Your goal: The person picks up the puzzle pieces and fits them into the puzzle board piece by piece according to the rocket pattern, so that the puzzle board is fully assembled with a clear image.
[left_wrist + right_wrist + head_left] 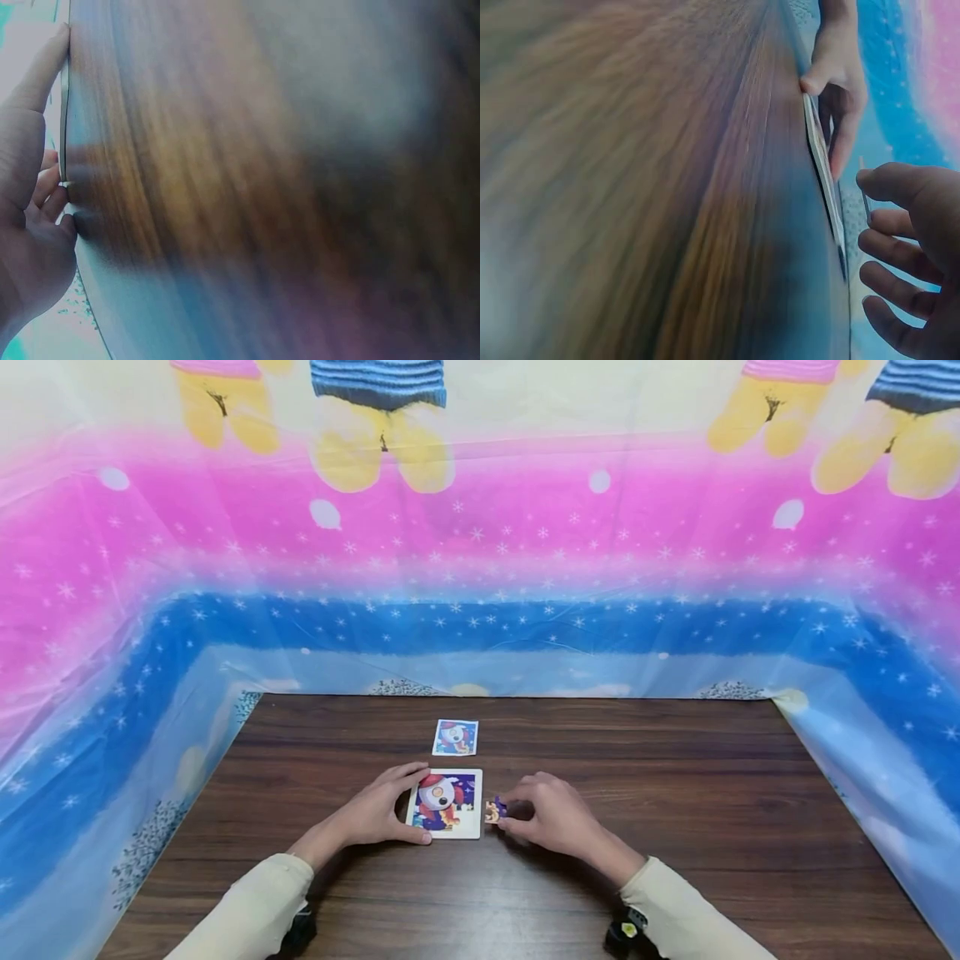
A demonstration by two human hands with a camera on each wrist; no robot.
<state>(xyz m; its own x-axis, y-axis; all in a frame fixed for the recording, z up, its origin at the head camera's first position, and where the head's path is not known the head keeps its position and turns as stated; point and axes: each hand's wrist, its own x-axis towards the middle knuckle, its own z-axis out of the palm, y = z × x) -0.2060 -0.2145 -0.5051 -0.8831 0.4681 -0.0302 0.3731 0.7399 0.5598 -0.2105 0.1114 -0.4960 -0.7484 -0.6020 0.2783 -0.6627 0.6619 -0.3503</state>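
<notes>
A square jigsaw puzzle board [477, 827] with a white rim lies flat on the table. Its picture shows a rocket on purple, with a pale patch at the lower right. My left hand [381, 806] grips the board's left side, thumb at the near edge and fingers at the far edge. Between thumb and index finger, my right hand [553, 810] pinches a small purple and orange puzzle piece [492, 811] just right of the board. The right wrist view shows this piece [865, 196] edge-on, held above the board, with the other fingers loosely bent.
Beyond the board lies a small picture card [455, 737] with a similar rocket on blue. The dark wooden table [637, 743] meets a printed cloth backdrop [525, 618] at its back and sides. A dark wrist device [624, 935] sits at the right sleeve.
</notes>
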